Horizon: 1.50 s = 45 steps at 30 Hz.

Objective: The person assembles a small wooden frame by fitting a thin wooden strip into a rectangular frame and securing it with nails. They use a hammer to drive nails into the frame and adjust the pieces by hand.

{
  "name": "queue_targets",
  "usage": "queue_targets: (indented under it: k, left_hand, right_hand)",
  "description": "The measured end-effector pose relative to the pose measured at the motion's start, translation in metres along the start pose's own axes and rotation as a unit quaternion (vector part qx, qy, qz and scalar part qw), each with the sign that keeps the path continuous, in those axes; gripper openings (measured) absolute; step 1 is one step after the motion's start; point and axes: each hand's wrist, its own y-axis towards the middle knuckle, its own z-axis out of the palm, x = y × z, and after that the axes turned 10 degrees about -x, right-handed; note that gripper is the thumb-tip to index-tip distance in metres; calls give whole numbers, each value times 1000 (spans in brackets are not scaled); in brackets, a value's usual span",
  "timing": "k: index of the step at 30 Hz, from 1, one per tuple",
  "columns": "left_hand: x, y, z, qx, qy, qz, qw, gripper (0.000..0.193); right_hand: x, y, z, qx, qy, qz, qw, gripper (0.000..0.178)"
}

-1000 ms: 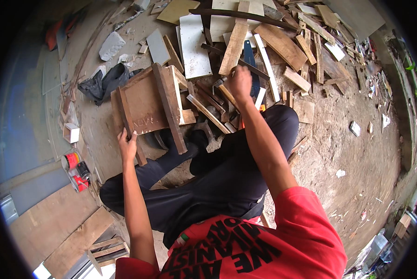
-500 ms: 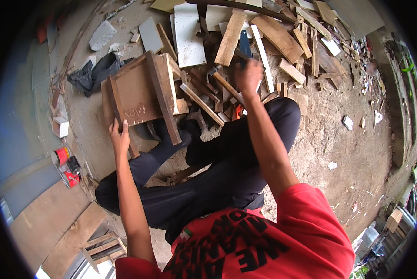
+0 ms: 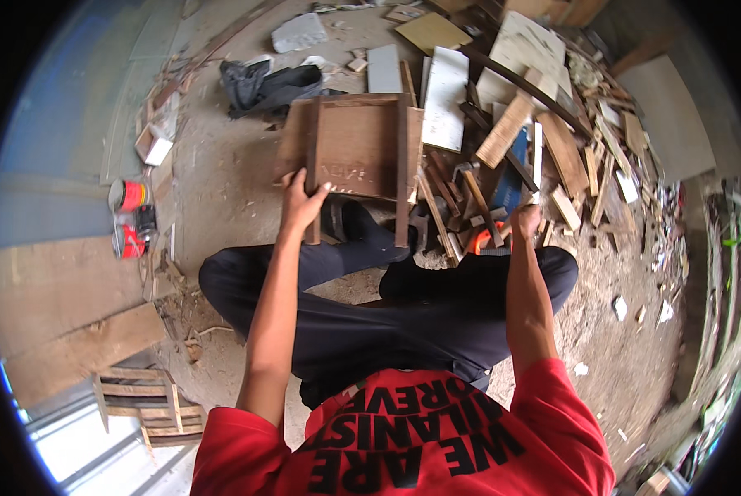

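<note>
A brown wooden panel [image 3: 358,140] with two dark battens across it stands tilted before my legs. My left hand [image 3: 302,202] is closed on its near edge by the left batten, thumb on one side and fingers on the other. My right hand [image 3: 526,220] is closed low by my right knee, beside a dark strip [image 3: 520,171] and a narrow white strip [image 3: 537,153]. What it holds is too small and blurred to make out. A hammer [image 3: 479,198] with a wooden handle lies between the hands, next to a saw with a blue blade [image 3: 509,192] and orange handle [image 3: 478,240].
Wood offcuts [image 3: 564,149] and a white board [image 3: 445,99] are heaped ahead and to the right. A dark cloth or bag [image 3: 267,87] lies beyond the panel. Red cans [image 3: 128,196] stand at the left, with a slatted wooden frame [image 3: 147,405] nearer me.
My right hand has come down from the wood heap toward my right knee. The panel has turned more upright in my left hand's grip. The whole view has swung left.
</note>
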Motion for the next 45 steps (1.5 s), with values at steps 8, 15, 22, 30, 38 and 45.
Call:
queue_targets:
  k: [8,15,22,30,38,45]
  left_hand:
    - [-10,-17,-20,7,-46,-41,998,67]
    - [-14,-18,-7,-25,-78,-65,995,63]
    - [-23,-16,-14,-47,-90,-89,991,60]
    - [-19,-16,2,-92,2,14,996,64]
    - [-16,-12,-1,-71,-4,43,997,63]
    - [-17,-15,-6,-62,9,45,997,64]
  right_hand:
    - [276,-75,-134,17,450,-312,836,43]
    - [388,-170,-53,152,203,-655,712,59]
    - [364,-171,-31,187,21,-656,731,70]
    - [354,-165,-34,201,37,-640,740,75]
    - [337,-159,-25,146,48,-684,714,62]
    - [335,-163,-29,171,98,-631,750,59]
